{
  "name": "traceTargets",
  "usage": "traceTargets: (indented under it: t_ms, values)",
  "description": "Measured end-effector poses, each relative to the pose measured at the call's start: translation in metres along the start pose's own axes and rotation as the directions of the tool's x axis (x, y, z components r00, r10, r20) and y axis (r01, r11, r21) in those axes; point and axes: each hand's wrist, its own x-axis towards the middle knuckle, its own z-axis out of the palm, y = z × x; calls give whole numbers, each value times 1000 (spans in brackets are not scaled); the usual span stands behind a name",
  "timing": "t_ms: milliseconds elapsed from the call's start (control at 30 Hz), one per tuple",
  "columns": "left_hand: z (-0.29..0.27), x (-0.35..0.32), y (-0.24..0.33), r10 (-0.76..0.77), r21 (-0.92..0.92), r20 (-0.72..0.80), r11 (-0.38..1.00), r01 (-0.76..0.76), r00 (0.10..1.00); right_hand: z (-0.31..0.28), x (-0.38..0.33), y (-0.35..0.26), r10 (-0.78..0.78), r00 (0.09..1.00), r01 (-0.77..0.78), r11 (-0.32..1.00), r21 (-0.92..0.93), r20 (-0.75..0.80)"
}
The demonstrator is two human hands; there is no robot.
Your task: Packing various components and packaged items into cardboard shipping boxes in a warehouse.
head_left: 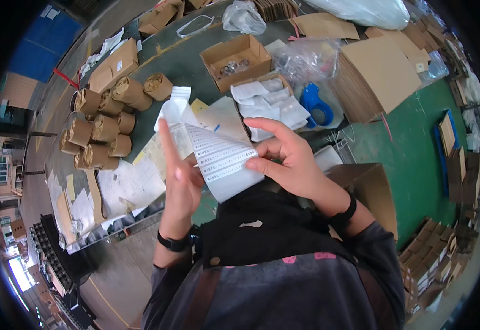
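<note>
A white label strip (223,157) is held up in front of the torso, between the two hands and above the near edge of the surface (187,58). By the right hand (287,159) the strip's right edge is pinched: the thumb is laid on the printed face, the bent fingers are tucked behind, and the index finger is raised and stretched out above, clear of the thumb. By the left hand (182,181) the opposite edge is met; its index finger is extended upward beside the strip, while the other fingers are partly hidden, so whether the edge is gripped there cannot be told. The far part of the strip is curled over toward the papers (124,190), and the lower end is bowed toward the body. Row upon row of small dark characters is printed across the strip, the same line seemingly repeated, with pale bands left between. Fine print is also borne by the papers, too small to be read. A small white label is carried by a closed carton (116,66) at the far left. Brown paper-wrapped rolls (105,127) are clustered to the left, and beyond the right hand more white strips (267,99) are heaped beside a blue tape dispenser (315,104) and an open cardboard box (210,63).
</note>
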Motion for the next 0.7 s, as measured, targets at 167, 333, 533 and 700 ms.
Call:
traceTargets:
  t_ms: [167, 333, 533, 700]
  values:
    - [47, -7, -8, -319, 279, 5, 910, 305, 948, -34, -53, -23, 39, 996, -34, 998, -58, 81]
    - [87, -35, -35, -444, 388, 14, 828, 404, 896, -63, -100, -18, -136, 990, 127, 976, -176, -40]
    - [103, -65, -77, -520, 123, -39, 845, 520, 853, -77, -154, 12, -329, 933, 297, 933, -204, -147]
    - [102, -72, -102, -337, 263, -267, 876, 405, 903, -161, -208, 36, -12, 890, -43, 993, -109, -455]
